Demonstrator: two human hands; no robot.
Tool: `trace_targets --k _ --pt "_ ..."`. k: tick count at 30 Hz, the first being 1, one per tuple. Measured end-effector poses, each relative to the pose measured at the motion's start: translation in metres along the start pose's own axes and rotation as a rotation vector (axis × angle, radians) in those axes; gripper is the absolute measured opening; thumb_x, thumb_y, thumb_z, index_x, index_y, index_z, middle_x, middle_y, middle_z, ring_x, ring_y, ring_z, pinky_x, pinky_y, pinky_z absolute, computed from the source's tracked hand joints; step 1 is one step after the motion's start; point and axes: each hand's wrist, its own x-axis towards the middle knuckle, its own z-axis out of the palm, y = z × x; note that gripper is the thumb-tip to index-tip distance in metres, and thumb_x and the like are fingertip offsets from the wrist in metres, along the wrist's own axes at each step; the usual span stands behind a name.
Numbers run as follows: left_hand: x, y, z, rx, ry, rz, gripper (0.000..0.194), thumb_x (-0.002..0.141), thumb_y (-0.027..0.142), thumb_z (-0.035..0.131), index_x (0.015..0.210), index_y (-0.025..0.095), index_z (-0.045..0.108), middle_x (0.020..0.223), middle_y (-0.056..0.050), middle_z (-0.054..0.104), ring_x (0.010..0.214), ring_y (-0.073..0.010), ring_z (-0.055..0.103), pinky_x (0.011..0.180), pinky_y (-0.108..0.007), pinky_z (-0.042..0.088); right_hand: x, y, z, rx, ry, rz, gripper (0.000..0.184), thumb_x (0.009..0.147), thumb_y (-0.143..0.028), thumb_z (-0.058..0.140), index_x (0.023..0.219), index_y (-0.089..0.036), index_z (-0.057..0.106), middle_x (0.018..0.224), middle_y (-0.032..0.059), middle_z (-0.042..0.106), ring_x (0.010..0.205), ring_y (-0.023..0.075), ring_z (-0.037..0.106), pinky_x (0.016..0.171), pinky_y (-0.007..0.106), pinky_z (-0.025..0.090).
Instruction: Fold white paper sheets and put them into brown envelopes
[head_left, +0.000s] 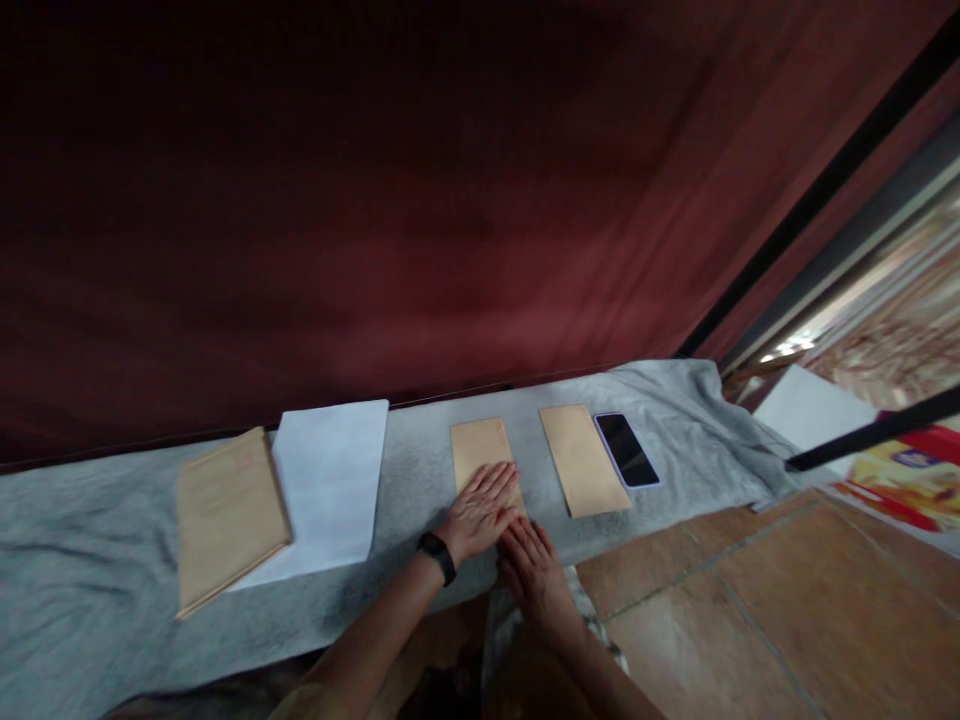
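Observation:
A brown paper envelope (477,442) lies on the grey cloth in front of me, its lower part covered by my hands. My left hand (481,508), with a black band at the wrist, rests flat on it with fingers stretched out. Lower and to the right, my right hand (534,572) lies with extended fingers over the envelope's near end. To the right lies another brown envelope (583,460), apart from both hands. A stack of brown envelopes (229,510) sits at the left, partly over white paper sheets (334,480).
A phone (628,450) with a pale purple edge lies beside the right envelope. The grey cloth (420,450) covers a narrow surface against a dark red panel (420,250). Tiled floor (697,600) and a red-and-yellow box (911,475) are at the right, near a black bar (870,440).

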Motion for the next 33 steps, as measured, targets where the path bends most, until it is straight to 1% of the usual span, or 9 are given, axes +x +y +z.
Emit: trace_targets --k 4,7,10,12,15,18,22,27,33 --pt "-0.014 0.011 -0.006 -0.021 -0.009 0.028 0.058 0.105 0.046 0.029 0.157 0.021 0.027 0.163 -0.006 0.032 0.152 -0.016 0.025 0.126 -0.04 0.014 -0.006 0.011 -0.001 0.164 0.059 -0.01 0.049 0.092 -0.012 0.042 0.139 -0.021 0.054 0.137 0.0093 0.063 0.134 0.0219 0.053 0.114 0.048 0.042" --pt "-0.027 0.019 -0.009 -0.024 -0.005 0.055 0.059 0.105 0.047 0.032 0.158 0.022 0.025 0.163 -0.006 0.032 0.152 -0.0166 0.025 0.126 -0.04 0.016 -0.012 0.014 -0.003 0.242 0.074 0.024 0.041 0.09 -0.014 0.044 0.126 -0.024 0.062 0.131 0.0084 0.066 0.127 0.0233 0.058 0.112 0.048 0.043" --pt "-0.04 0.029 -0.014 -0.016 0.004 0.083 0.063 0.103 0.05 0.036 0.158 0.023 0.024 0.163 -0.007 0.032 0.152 -0.018 0.026 0.126 -0.04 0.016 -0.015 0.014 -0.008 0.292 0.112 0.117 0.029 0.094 -0.019 0.043 0.11 -0.024 0.067 0.119 0.0083 0.071 0.114 0.024 0.065 0.104 0.044 0.05" --pt "-0.05 0.035 -0.018 -0.009 0.006 0.095 0.067 0.102 0.054 0.037 0.159 0.022 0.022 0.163 -0.007 0.032 0.152 -0.0192 0.026 0.126 -0.041 0.016 -0.013 0.017 -0.013 0.31 0.145 0.212 0.028 0.096 -0.023 0.041 0.106 -0.025 0.068 0.11 0.0075 0.073 0.106 0.0237 0.067 0.095 0.04 0.055" --pt "-0.061 0.043 -0.023 -0.013 -0.011 0.107 0.072 0.1 0.058 0.038 0.16 0.022 0.019 0.164 -0.007 0.03 0.152 -0.0205 0.024 0.126 -0.041 0.014 0.001 0.024 -0.021 0.322 0.171 0.262 0.036 0.1 -0.025 0.037 0.121 -0.024 0.066 0.119 0.0081 0.071 0.113 0.0234 0.066 0.097 0.04 0.055" --pt "-0.068 0.046 -0.022 -0.044 -0.031 0.109 0.074 0.098 0.061 0.041 0.159 0.023 0.022 0.162 -0.007 0.035 0.151 -0.0211 0.027 0.126 -0.043 0.013 0.028 0.028 -0.021 0.291 0.073 0.151 0.044 0.102 -0.026 0.035 0.14 -0.023 0.056 0.136 0.0083 0.064 0.128 0.0214 0.058 0.107 0.042 0.05" --pt "-0.069 0.046 -0.015 -0.091 -0.042 0.072 0.073 0.096 0.062 0.047 0.155 0.022 0.032 0.156 -0.009 0.045 0.149 -0.0232 0.033 0.126 -0.046 0.015 0.066 0.024 -0.002 0.112 -0.056 0.013 0.05 0.104 -0.032 0.035 0.151 -0.016 0.043 0.151 0.0114 0.051 0.142 0.0213 0.043 0.116 0.043 0.04" --pt "-0.069 0.046 -0.014 -0.121 -0.053 0.063 0.073 0.094 0.061 0.051 0.153 0.02 0.037 0.156 -0.011 0.045 0.147 -0.0252 0.036 0.124 -0.045 0.022 0.101 0.024 0.026 -0.119 -0.027 0.085 0.052 0.105 -0.034 0.035 0.152 -0.011 0.041 0.156 0.0148 0.042 0.147 0.0251 0.036 0.12 0.045 0.031" --pt "-0.074 0.046 -0.009 -0.083 -0.058 0.09 0.083 0.093 0.061 0.051 0.158 0.018 0.023 0.163 -0.012 0.032 0.151 -0.0253 0.028 0.124 -0.043 0.022 0.123 0.039 0.031 -0.181 0.032 0.167 0.058 0.105 -0.041 0.036 0.153 -0.007 0.038 0.156 0.0187 0.04 0.145 0.0292 0.039 0.119 0.047 0.031"
